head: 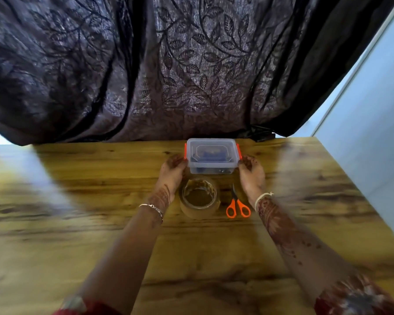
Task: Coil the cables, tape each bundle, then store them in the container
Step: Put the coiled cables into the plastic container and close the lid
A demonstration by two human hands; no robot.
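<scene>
A clear plastic container (pixel 212 165) with a lid and orange side clips stands at the far middle of the wooden table (pixel 77 201). Dark cable bundles show dimly through its wall. My left hand (pixel 172 171) holds its left side at the clip, fingers curled against it. On the other side, my right hand (pixel 251 172) holds the right clip end the same way. A roll of brown tape (pixel 199 197) lies flat just in front of the container, between my wrists. Orange-handled scissors (pixel 237 204) lie to the right of the roll.
A dark leaf-patterned curtain (pixel 168 64) hangs right behind the table's far edge. A pale wall (pixel 373 133) stands on the right, close to the table's right edge. The picture is blurred towards its sides.
</scene>
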